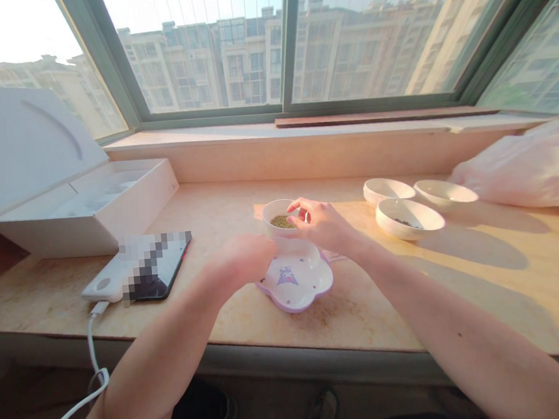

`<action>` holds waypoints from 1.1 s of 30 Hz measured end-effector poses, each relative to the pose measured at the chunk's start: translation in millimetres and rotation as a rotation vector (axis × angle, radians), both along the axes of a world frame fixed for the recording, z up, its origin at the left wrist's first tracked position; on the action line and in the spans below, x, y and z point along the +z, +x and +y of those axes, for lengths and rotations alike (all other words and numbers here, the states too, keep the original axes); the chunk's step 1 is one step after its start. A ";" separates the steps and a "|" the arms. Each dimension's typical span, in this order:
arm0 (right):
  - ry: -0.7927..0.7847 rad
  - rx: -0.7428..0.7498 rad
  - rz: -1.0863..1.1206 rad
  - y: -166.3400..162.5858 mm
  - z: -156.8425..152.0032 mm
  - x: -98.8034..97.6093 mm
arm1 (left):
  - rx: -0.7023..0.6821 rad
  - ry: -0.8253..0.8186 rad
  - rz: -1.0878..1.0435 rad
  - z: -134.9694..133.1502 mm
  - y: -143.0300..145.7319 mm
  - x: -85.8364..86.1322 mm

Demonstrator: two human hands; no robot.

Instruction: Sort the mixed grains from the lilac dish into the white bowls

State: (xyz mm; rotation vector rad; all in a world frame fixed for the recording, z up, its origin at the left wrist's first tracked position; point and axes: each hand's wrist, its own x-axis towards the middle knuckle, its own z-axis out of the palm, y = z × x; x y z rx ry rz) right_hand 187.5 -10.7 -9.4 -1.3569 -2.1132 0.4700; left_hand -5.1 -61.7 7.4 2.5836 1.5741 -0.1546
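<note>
A small white bowl (270,209) with green beans (280,222) in it stands behind a white, purple-edged, flower-shaped plate (298,285) with a cartoon figure. My right hand (322,222) is over the bowl's right rim. Its fingers are bent above the beans, thumb and forefinger a little apart, and nothing shows between them. Over the plate's back left edge is my left hand (247,258), blurred by motion, with its fingers hidden from view. I cannot tell whether it touches the plate or the bowl.
Three white bowls stand right, the front one (410,219) with dark bits inside. Beyond them lies a white plastic bag (530,165). An open white box (136,202) is at left. Nearer lie a phone (170,271) and a white power bank (107,283) with a cable (91,343).
</note>
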 end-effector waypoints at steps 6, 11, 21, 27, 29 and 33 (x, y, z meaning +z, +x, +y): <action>0.017 0.015 0.007 -0.3 -4.4 2.4 | -0.016 0.026 -0.063 -3.1 0.1 -3.5; 0.027 0.022 0.010 0.6 -8.5 5.2 | -0.013 0.037 -0.166 -7.0 3.1 -8.7; -0.017 0.151 -0.104 -4.4 -22.3 8.6 | -0.074 0.051 -0.180 17.0 -11.2 21.0; -0.176 0.519 -0.161 -25.5 -40.7 2.3 | -0.044 0.356 -0.381 44.5 -20.3 26.2; -0.147 0.552 -0.195 -31.3 -42.7 -1.9 | -0.029 0.440 -0.423 53.0 -16.3 18.5; -0.134 0.567 -0.237 -36.1 -40.6 -10.0 | 0.031 0.514 -0.472 70.6 -4.0 -3.3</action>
